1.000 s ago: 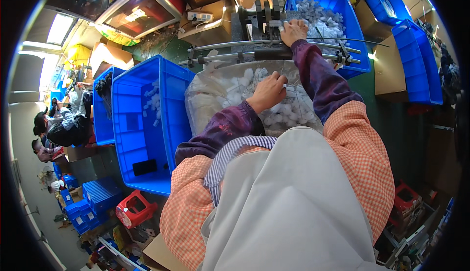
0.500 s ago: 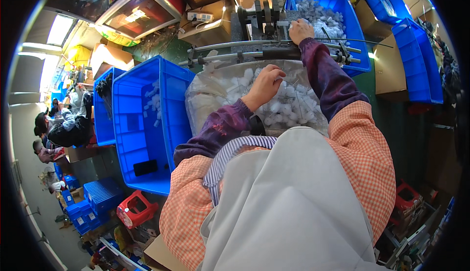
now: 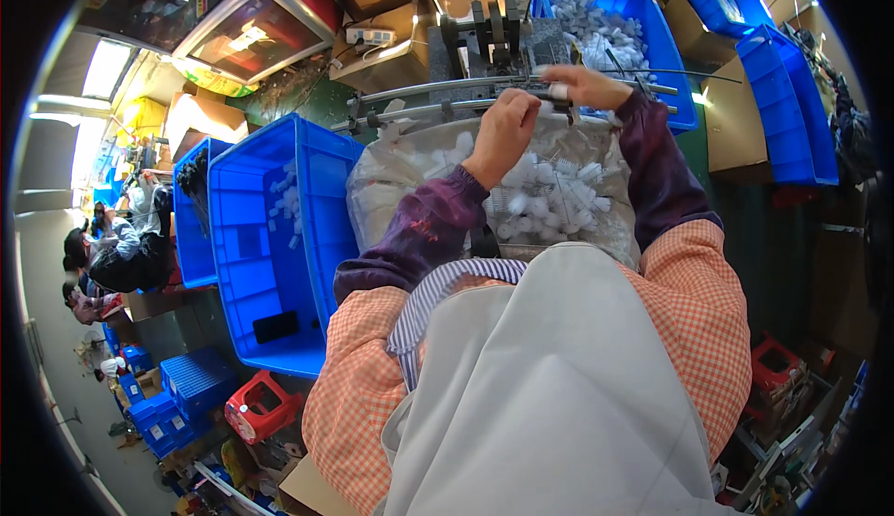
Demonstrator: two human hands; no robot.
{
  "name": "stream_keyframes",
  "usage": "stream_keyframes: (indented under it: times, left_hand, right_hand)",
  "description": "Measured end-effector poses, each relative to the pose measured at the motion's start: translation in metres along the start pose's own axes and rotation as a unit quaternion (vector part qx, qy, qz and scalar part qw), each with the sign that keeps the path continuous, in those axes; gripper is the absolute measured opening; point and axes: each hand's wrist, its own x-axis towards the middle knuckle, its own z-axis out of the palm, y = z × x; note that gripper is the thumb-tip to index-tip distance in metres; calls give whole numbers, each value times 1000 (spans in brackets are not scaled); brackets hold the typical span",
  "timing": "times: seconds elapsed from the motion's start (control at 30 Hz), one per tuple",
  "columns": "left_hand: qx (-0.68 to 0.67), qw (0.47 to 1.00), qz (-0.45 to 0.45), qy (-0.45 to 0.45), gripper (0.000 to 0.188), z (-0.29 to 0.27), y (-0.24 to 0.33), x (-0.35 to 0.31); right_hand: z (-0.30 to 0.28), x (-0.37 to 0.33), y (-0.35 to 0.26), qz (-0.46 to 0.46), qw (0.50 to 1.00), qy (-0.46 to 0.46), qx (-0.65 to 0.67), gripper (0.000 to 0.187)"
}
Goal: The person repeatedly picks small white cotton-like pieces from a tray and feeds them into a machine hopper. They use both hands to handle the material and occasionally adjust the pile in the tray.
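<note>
My left hand (image 3: 506,125) is raised over a clear bag of white brush-like plastic pieces (image 3: 549,201), its fingers curled just below two curved metal rails (image 3: 419,99). What is inside its fingers is hidden. My right hand (image 3: 585,86) rests at the rails in front of a dark machine (image 3: 494,36), fingertips pinched around a small white piece. Both sleeves are dark purple. A pale apron fills the lower view.
A blue bin (image 3: 643,13) with more white pieces stands behind the machine. A large blue bin (image 3: 270,237) holding a few white pieces sits to my left. Cardboard boxes (image 3: 382,46) lie beyond. Stacked blue bins (image 3: 782,97) stand at right. Other people sit at far left (image 3: 112,246).
My left hand has lifted out of the bag of white pieces and moved up toward the rails. My right hand has stayed at the rails, shifting slightly.
</note>
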Motion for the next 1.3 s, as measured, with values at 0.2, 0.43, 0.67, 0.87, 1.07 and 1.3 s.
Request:
stream_keyframes:
  times: [0.2,0.43,0.67,0.87,1.07,1.3]
  left_hand:
    - [89,989,-91,-72,34,-2,9,-13]
    - [277,898,-20,-341,34,17,-16,-75]
    - [235,927,-27,-291,32,17,-22,-78]
    - [203,943,-29,-261,35,18,-24,-78]
    - [197,947,-43,-250,30,14,-14,-73]
    - [204,944,-60,-251,24,8,-4,-65]
  right_hand:
    - [11,19,44,92,991,93,8,22]
    - [34,69,64,152,855,274,-413,12]
    - [39,76,76,169,847,264,-429,12]
    - [32,77,71,211,875,227,-372,19]
    - [25,72,66,316,832,227,-395,24]
    - [32,57,46,314,831,229,-398,33]
